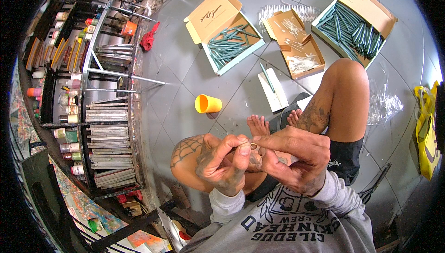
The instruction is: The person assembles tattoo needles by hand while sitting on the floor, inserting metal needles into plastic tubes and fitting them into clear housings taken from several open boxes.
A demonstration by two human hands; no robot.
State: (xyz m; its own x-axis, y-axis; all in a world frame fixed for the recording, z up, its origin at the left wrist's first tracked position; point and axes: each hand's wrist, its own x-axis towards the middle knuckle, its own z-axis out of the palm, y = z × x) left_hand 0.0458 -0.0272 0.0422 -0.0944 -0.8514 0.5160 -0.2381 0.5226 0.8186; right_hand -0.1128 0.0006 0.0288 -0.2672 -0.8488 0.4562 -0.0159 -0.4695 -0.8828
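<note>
I sit on a grey tiled floor with my knees up. My left hand (221, 161) and my right hand (296, 156) meet close in front of my chest. Together they pinch a small thin stick-like piece (250, 147) between thumbs and fingertips; its exact kind is too small to tell. On the floor ahead lies a white card (273, 91) with one green stick on it. Beyond it stand an open box of dark green sticks (230, 44), a brown box of thin clear slivers (297, 44) and a second box of green sticks (354, 28).
An orange cup (207, 104) lies on its side to the left of my feet. A metal rack (97, 91) with paint bottles and stacked frames fills the left side. A red cloth (149, 37) lies by the rack. Clear plastic wrap (384, 104) and a yellow bag (429, 128) sit at right.
</note>
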